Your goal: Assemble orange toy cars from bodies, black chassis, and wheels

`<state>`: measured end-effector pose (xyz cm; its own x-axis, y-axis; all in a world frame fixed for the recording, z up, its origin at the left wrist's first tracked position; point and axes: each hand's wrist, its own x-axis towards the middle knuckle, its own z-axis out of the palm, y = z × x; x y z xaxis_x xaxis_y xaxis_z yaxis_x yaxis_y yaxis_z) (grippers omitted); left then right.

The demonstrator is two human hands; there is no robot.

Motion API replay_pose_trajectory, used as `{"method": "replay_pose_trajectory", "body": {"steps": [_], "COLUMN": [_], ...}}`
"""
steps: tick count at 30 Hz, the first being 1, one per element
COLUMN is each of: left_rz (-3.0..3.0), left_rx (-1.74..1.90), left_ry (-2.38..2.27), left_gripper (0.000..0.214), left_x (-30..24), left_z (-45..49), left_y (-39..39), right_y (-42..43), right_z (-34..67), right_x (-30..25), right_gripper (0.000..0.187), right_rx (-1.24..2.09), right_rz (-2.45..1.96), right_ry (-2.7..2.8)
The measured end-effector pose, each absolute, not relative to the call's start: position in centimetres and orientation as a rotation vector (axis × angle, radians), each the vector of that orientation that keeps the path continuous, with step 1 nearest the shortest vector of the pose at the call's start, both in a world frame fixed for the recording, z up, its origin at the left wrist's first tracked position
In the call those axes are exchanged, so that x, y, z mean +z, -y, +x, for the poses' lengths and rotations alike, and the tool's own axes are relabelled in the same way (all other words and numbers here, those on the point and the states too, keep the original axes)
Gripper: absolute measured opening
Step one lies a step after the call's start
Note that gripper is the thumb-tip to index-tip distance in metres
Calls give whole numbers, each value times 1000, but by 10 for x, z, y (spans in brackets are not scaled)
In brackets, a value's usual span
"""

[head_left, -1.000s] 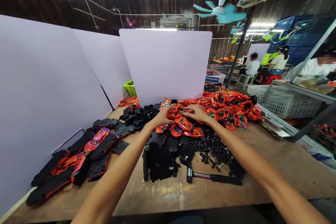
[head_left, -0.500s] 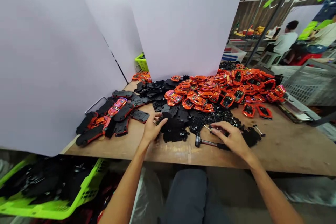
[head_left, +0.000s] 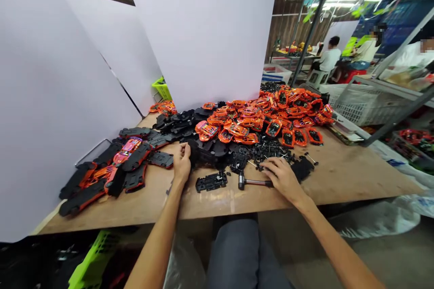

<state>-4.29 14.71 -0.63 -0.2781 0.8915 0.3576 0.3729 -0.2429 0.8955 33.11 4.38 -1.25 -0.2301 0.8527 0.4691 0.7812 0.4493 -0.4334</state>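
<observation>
r hand (head_left: 280,176) by hammer (head_left: 255,182), l hand (head_left: 182,162) nr blk parts (head_left: 210,155)

Both arms (head_left: 156,240) reach forward, left hand (head_left: 182,162) curled, right hand (head_left: 280,177) loosely arched palm-down.

Open over bare wooden table (head_left: 359,174) right of the right hand (head_left: 280,176), and from the hammer (head_left: 256,182) to the near edge. Blocked ahead by heaped orange toy-car shells (head_left: 249,122), with a white partition (head_left: 206,40) behind. Narrowed between left hand (head_left: 182,162) and hammer by a black chassis (head_left: 210,182); crowded far left by piled toy cars (head_left: 135,158).
</observation>
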Motion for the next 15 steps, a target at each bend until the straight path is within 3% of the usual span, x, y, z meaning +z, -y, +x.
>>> {"method": "replay_pose_trajectory", "body": {"steps": [3, 7, 9, 12, 15], "left_rz": [1623, 1785, 1908, 2100, 2124], "left_rx": [1530, 1438, 1383, 1331, 1364], "left_ry": [-1706, -1742, -1693, -1636, -1580], "left_gripper": [29, 28, 33, 57, 43], "left_x": [0, 6, 4, -2, -7], "left_z": [-37, -24, -19, -19, -21], "left_y": [-149, -146, -141, -135, -132], "right_y": [-71, -93, -99, -102, -97], "right_z": [323, 312, 315, 325, 331], "right_x": [-1, 8, 9, 10, 7], "right_gripper": [19, 4, 9, 25, 40], "right_rx": [68, 89, 251, 579, 847], "right_rz": [-1360, -1306, -1279, -1223, -1237], "right_ry": [2287, 2376, 2301, 2019, 1626]}}
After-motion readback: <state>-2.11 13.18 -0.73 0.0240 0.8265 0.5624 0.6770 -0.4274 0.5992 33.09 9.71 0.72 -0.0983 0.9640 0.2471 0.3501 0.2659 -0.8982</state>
